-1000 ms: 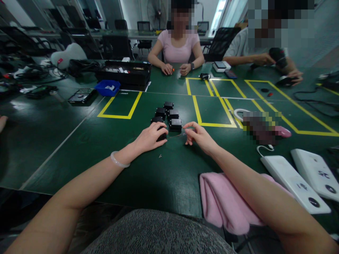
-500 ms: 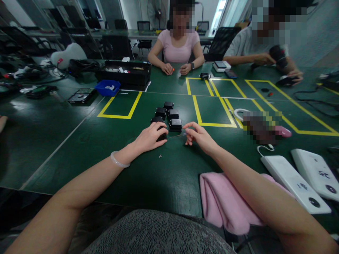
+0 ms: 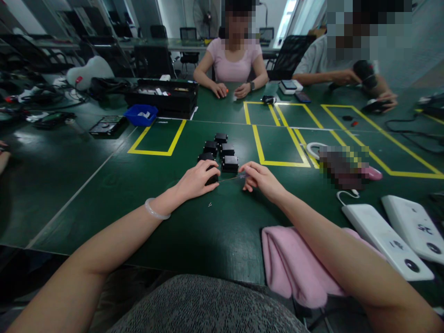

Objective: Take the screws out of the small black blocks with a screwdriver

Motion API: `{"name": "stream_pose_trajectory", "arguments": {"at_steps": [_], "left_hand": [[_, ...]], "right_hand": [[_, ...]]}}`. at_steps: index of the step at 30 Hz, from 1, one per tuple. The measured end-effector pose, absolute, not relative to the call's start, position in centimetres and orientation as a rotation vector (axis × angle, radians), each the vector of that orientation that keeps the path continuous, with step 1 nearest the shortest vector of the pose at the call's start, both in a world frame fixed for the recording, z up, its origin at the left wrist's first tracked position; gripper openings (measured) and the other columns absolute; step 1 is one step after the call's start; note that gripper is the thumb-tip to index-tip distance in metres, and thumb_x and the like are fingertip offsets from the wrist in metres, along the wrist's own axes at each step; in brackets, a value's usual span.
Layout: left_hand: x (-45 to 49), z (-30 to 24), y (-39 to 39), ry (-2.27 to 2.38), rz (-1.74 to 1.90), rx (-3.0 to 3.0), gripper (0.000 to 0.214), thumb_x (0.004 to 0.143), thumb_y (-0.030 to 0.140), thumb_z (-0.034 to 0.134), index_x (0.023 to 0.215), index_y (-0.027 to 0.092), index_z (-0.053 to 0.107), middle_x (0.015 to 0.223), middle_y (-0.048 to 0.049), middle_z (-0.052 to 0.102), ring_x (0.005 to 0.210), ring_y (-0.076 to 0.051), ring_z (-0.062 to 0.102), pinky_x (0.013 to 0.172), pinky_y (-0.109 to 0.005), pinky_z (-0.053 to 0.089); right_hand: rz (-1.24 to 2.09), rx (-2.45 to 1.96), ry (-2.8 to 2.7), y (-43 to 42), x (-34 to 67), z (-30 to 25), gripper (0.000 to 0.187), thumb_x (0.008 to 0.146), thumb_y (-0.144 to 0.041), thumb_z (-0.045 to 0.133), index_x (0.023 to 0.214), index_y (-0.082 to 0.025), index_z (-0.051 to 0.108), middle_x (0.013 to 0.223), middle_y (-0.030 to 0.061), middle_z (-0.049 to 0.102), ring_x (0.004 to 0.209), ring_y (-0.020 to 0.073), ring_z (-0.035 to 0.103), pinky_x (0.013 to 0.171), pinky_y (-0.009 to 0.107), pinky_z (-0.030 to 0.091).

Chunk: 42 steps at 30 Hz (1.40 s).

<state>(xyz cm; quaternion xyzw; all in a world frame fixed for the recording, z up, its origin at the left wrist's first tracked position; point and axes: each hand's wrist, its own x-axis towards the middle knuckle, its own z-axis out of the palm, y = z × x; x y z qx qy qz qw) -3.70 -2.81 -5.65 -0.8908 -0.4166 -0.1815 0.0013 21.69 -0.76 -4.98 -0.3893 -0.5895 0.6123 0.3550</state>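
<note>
My left hand (image 3: 197,180) is closed over a small black box (image 3: 212,178) on the green table, holding it down. My right hand (image 3: 261,177) pinches a thin screwdriver (image 3: 231,177) whose tip points left toward that box. Just behind stand several more small black boxes (image 3: 222,150) in a cluster. A tiny screw (image 3: 209,204) lies on the table in front of my left hand.
A pink cloth (image 3: 294,268) lies at the near edge under my right forearm, with two white devices (image 3: 388,240) to its right. Yellow tape rectangles (image 3: 277,143) mark the table. A blue tray (image 3: 141,114) and black crate (image 3: 163,96) stand far left. Two people sit opposite.
My right hand has shifted slightly, closing a little tighter on the screwdriver. My left hand and the black box have not moved.
</note>
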Motion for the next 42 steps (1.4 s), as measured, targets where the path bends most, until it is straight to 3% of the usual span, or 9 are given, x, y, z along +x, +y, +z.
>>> {"name": "stream_pose_trajectory", "arguments": {"at_steps": [2, 8, 14, 20, 27, 33, 39, 42], "left_hand": [[-3.70, -5.67, -2.80, -1.308, -0.569, -2.796, 0.023, 0.092, 0.027, 0.068, 0.111, 0.019, 0.059, 0.133, -0.0127, 0.057, 0.119, -0.029, 0.057, 0.082, -0.039, 0.060], [-3.75, -5.70, -2.81, -1.307, -0.581, -2.801, 0.022, 0.092, 0.027, 0.067, 0.112, 0.019, 0.059, 0.133, -0.0124, 0.057, 0.119, -0.029, 0.057, 0.083, -0.040, 0.060], [-3.78, -5.82, -2.74, -1.304, -0.574, -2.798, 0.023, 0.092, 0.028, 0.066, 0.112, 0.019, 0.059, 0.133, -0.0120, 0.057, 0.118, -0.029, 0.057, 0.083, -0.040, 0.060], [-3.81, -5.98, -2.66, -1.302, -0.594, -2.795, 0.023, 0.092, 0.027, 0.067, 0.111, 0.019, 0.060, 0.132, -0.0120, 0.057, 0.118, -0.029, 0.057, 0.085, -0.041, 0.059], [-3.75, -5.74, -2.77, -1.306, -0.591, -2.803, 0.023, 0.092, 0.026, 0.068, 0.112, 0.018, 0.060, 0.132, -0.0123, 0.057, 0.118, -0.029, 0.057, 0.085, -0.040, 0.059], [-3.74, -5.68, -2.77, -1.302, -0.587, -2.809, 0.023, 0.092, 0.027, 0.068, 0.112, 0.017, 0.059, 0.133, -0.0131, 0.057, 0.118, -0.029, 0.057, 0.085, -0.041, 0.060], [-3.73, -5.71, -2.79, -1.304, -0.576, -2.802, 0.024, 0.092, 0.026, 0.068, 0.112, 0.018, 0.059, 0.133, -0.0128, 0.057, 0.118, -0.029, 0.057, 0.082, -0.039, 0.060], [-3.73, -5.71, -2.77, -1.306, -0.578, -2.804, 0.024, 0.092, 0.027, 0.068, 0.112, 0.018, 0.060, 0.133, -0.0131, 0.057, 0.118, -0.030, 0.057, 0.083, -0.041, 0.060]], "right_hand": [[1.568, -1.008, -1.539, -0.77, 21.70, -4.98, 0.024, 0.093, -0.044, 0.065, 0.091, -0.020, 0.058, 0.043, -0.0138, 0.033, 0.040, 0.0089, 0.045, 0.060, 0.028, 0.055], [1.537, -1.006, -1.521, -0.92, 21.57, -4.81, 0.023, 0.090, -0.038, 0.069, 0.099, -0.021, 0.056, 0.050, -0.0114, 0.048, 0.045, 0.0093, 0.049, 0.058, 0.027, 0.054], [1.555, -1.020, -1.535, -0.80, 21.63, -5.00, 0.022, 0.093, -0.041, 0.063, 0.093, -0.020, 0.056, 0.044, -0.0142, 0.034, 0.040, 0.0080, 0.044, 0.058, 0.027, 0.054], [1.518, -0.985, -1.545, -0.80, 21.67, -5.08, 0.022, 0.090, -0.034, 0.069, 0.099, -0.021, 0.054, 0.050, -0.0120, 0.046, 0.044, 0.0086, 0.048, 0.058, 0.027, 0.054], [1.547, -1.015, -1.534, -0.65, 21.67, -5.31, 0.023, 0.093, -0.041, 0.065, 0.092, -0.020, 0.056, 0.044, -0.0142, 0.033, 0.039, 0.0081, 0.043, 0.057, 0.027, 0.054], [1.520, -0.983, -1.517, -0.78, 21.58, -5.16, 0.025, 0.088, -0.037, 0.071, 0.098, -0.022, 0.055, 0.049, -0.0125, 0.047, 0.043, 0.0084, 0.048, 0.056, 0.027, 0.054], [1.555, -1.008, -1.526, -0.70, 21.61, -5.16, 0.026, 0.092, -0.045, 0.066, 0.092, -0.020, 0.057, 0.043, -0.0143, 0.034, 0.039, 0.0080, 0.045, 0.057, 0.027, 0.054], [1.520, -0.998, -1.528, -0.76, 21.56, -5.08, 0.024, 0.089, -0.038, 0.070, 0.097, -0.021, 0.055, 0.047, -0.0129, 0.044, 0.042, 0.0084, 0.048, 0.057, 0.027, 0.054]]}}
